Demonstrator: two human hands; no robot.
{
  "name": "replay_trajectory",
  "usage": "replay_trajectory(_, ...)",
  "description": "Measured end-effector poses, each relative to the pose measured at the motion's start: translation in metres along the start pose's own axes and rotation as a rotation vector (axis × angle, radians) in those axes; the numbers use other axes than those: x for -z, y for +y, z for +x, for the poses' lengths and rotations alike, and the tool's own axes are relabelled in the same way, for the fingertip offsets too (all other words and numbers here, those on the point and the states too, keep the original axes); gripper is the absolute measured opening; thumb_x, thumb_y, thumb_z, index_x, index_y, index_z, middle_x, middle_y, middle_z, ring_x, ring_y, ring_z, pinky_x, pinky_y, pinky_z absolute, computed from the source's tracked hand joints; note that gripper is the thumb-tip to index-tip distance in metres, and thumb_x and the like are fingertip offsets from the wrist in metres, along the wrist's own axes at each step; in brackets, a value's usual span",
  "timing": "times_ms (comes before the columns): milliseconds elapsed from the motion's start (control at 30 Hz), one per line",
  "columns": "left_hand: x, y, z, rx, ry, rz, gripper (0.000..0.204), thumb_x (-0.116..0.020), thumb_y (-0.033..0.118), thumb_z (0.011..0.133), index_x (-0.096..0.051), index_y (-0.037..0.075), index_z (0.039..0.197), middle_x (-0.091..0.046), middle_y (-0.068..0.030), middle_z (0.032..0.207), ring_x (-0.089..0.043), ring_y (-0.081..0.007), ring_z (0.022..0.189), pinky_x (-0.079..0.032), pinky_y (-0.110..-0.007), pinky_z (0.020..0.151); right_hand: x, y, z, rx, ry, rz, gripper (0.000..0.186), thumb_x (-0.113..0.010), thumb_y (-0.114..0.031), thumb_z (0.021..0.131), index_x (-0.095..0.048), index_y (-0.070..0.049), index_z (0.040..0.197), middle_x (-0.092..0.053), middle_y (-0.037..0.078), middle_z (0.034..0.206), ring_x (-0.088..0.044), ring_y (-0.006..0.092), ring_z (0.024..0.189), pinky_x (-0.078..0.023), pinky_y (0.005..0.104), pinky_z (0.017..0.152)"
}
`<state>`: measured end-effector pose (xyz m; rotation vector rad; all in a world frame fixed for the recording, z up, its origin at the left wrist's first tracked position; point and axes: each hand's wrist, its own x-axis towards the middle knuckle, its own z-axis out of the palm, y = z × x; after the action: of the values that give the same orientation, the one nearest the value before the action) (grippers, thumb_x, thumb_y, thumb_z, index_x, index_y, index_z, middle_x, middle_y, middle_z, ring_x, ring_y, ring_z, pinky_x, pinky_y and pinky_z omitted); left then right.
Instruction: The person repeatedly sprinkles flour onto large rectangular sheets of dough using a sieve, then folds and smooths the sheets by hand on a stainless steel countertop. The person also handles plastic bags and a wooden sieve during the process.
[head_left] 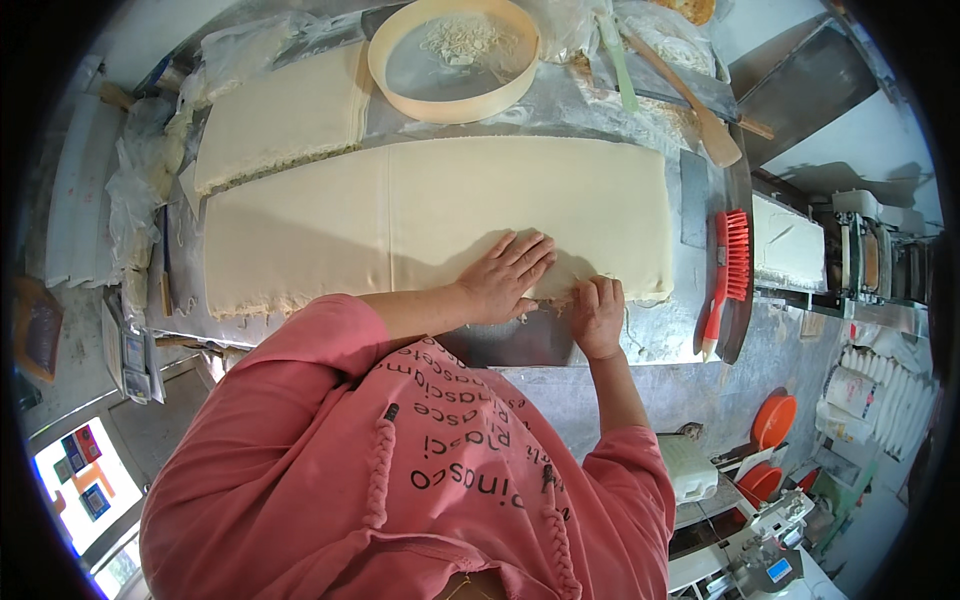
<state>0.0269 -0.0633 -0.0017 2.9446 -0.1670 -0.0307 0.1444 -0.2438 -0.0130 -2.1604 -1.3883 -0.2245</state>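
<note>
A long, pale dough sheet (520, 190) lies across the table in front of me, with a straight seam left of its middle and a ragged near edge. My left hand (507, 277) rests flat on the sheet near that edge, its fingers stretched out. Just to the right, my right hand (598, 312) is closed at the near edge, fingers curled and seemingly pinching the dough's rim. Its fingertips are partly hidden, and small dough scraps hang between the two hands.
Behind on the left lies a stack of dough sheets (285, 115). A round wooden-rimmed sieve (455, 108) holds flour crumbs. Farther right are a green-handled tool (617, 65) and a wooden paddle (718, 140). A red brush (735, 255) sits by the table's right edge, near a machine (875, 255).
</note>
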Motion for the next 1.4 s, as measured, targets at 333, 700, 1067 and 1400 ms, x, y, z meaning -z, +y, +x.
replay_trajectory(333, -0.005, 0.004, 0.001, -0.061, -0.018, -0.116, 0.075, -0.050, 0.047, 0.083, -0.024, 0.004, 0.139, -0.016, -0.0139, 0.148, -0.010, -0.0282, 0.137, -0.007, -0.046, 0.110, 0.023, 0.057, 0.017, -0.435, 0.351, -0.017, 0.011, -0.054, 0.001, 0.081, -0.058, -0.003, 0.090, -0.057, 0.014, 0.085, -0.053, 0.0312, 0.080, -0.044, 0.0385, 0.071)
replay_trajectory(700, 0.018, -0.027, -0.018, 0.164, 0.099, -0.348, 0.065, -0.050, 0.042, 0.085, -0.028, 0.014, 0.139, -0.017, -0.0121, 0.147, -0.012, -0.0281, 0.137, -0.007, -0.044, 0.111, 0.043, 0.202, -0.048, -1.094, 0.606, 0.296, 0.020, -0.047, 0.004, 0.072, -0.064, 0.004, 0.083, -0.062, 0.012, 0.085, -0.057, 0.0232, 0.087, -0.047, 0.0332, 0.079)
replay_trajectory(1067, 0.029, -0.085, -0.197, 0.983, 0.120, -0.225, 0.059, -0.053, 0.035, 0.084, -0.038, 0.009, 0.134, -0.030, -0.0136, 0.142, -0.021, -0.0278, 0.134, -0.017, -0.045, 0.108, 0.050, 0.148, 0.053, -0.980, 0.648, 0.129, 0.029, -0.053, -0.019, 0.087, -0.062, 0.006, 0.098, -0.063, 0.017, 0.096, -0.059, 0.0260, 0.091, -0.047, 0.0353, 0.082)
replay_trajectory(1400, 0.151, 0.040, 0.154, 0.346, -0.186, -1.920, 0.072, -0.045, 0.048, 0.088, -0.016, 0.011, 0.143, -0.008, -0.0168, 0.149, -0.006, -0.0309, 0.138, -0.010, -0.042, 0.110, 0.074, -0.003, 0.148, -0.804, 1.032, 0.742, 0.032, -0.050, -0.029, 0.087, -0.056, -0.001, 0.100, -0.057, 0.012, 0.094, -0.055, 0.0251, 0.095, -0.040, 0.0349, 0.085)
